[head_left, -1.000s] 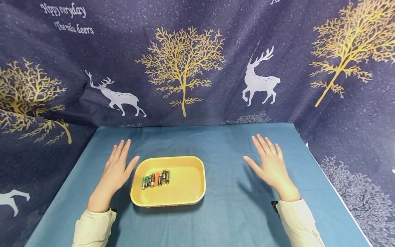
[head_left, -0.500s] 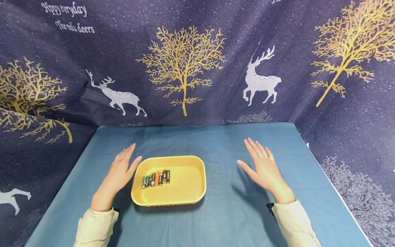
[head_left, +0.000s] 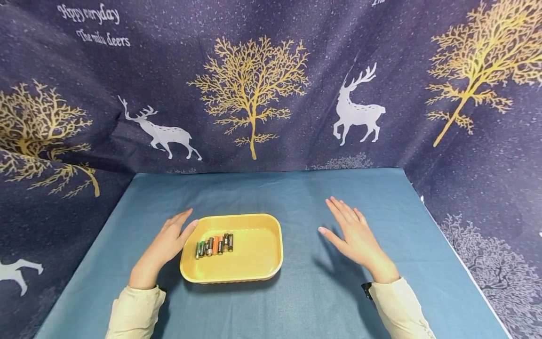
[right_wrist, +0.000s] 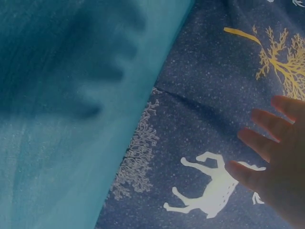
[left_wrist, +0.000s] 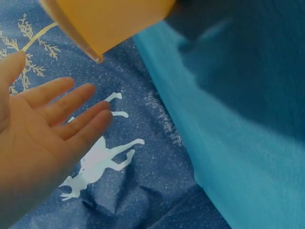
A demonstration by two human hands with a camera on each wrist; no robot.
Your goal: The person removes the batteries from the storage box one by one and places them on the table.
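Observation:
A yellow rectangular tray with rounded corners stands on the blue cloth. Several batteries, green, black and orange, lie side by side in a row in its left half. My left hand is at the tray's left edge, fingers extended and thumb near the rim; whether it touches the rim I cannot tell. In the left wrist view that hand is spread with nothing in it, below the tray's side. To the right of the tray, my right hand hovers over the cloth with straight fingers, holding nothing.
A blue cloth covers the table. Behind and beside it hangs a dark curtain printed with gold trees and white deer. A dark band shows at the right sleeve.
Both hands have moved inward and slightly nearer to me: the left toward the tray's left edge, the right leftward across the cloth. The tray and batteries have stayed put.

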